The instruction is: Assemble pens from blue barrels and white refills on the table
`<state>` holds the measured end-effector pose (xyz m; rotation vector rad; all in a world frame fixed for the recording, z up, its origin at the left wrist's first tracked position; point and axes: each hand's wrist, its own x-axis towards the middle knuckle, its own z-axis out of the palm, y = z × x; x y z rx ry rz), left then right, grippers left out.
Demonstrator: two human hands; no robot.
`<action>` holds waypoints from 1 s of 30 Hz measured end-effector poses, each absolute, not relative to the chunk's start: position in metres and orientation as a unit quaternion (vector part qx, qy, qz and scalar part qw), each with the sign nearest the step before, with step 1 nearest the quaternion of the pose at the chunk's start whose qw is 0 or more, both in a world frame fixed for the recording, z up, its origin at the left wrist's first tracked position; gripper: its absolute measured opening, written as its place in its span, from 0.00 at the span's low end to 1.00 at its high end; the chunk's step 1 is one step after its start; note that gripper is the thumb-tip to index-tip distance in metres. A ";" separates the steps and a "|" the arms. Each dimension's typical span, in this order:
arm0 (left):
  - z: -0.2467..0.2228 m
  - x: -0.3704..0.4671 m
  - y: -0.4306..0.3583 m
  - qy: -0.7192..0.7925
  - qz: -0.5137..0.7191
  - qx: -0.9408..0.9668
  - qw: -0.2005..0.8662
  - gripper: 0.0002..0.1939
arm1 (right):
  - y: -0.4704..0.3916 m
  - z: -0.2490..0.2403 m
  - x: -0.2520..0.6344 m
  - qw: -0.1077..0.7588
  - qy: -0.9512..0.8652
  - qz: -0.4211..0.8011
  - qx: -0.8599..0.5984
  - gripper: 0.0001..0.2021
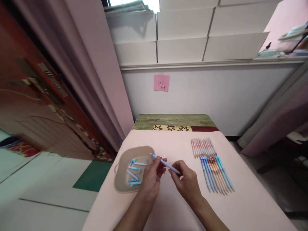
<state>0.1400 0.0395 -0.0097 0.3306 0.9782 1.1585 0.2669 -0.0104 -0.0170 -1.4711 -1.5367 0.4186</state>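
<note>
A light blue pen [169, 166] slants between my two hands above the table, its brighter blue end up at the left. My left hand [152, 176] is closed around its middle, thumb on top. The fingers of my right hand [186, 179] pinch its lower right end. Left of my left hand stands a beige plastic basin [119, 184] holding loose pen parts, among them a pale blue barrel [132, 175] and bright blue pieces [135, 183]. Small white slivers [163, 156] show just behind my left fingers; what they are I cannot make out.
On the right lie two rows of pens: blue and brown-topped ones [216, 175] in front, paler reddish ones [204, 147] behind. A pink cloth [173, 205] covers most of the table. Behind it rises a white wall with a pink note [161, 83]. A reddish door [48, 96] stands left.
</note>
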 end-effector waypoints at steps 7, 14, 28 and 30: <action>-0.006 0.143 0.033 0.431 0.555 0.170 0.691 0.10 | -0.017 -0.014 0.265 0.442 -0.633 0.133 -0.621 0.11; -0.008 0.143 0.029 0.428 0.550 0.178 0.694 0.11 | -0.023 -0.010 0.268 0.422 -0.633 0.117 -0.638 0.13; -0.017 0.140 0.020 0.472 0.542 0.307 0.624 0.14 | -0.030 -0.022 0.261 0.438 -0.595 0.217 -0.638 0.13; -0.017 0.138 0.020 0.468 0.537 0.330 0.619 0.13 | -0.032 -0.027 0.258 0.463 -0.565 0.298 -0.615 0.14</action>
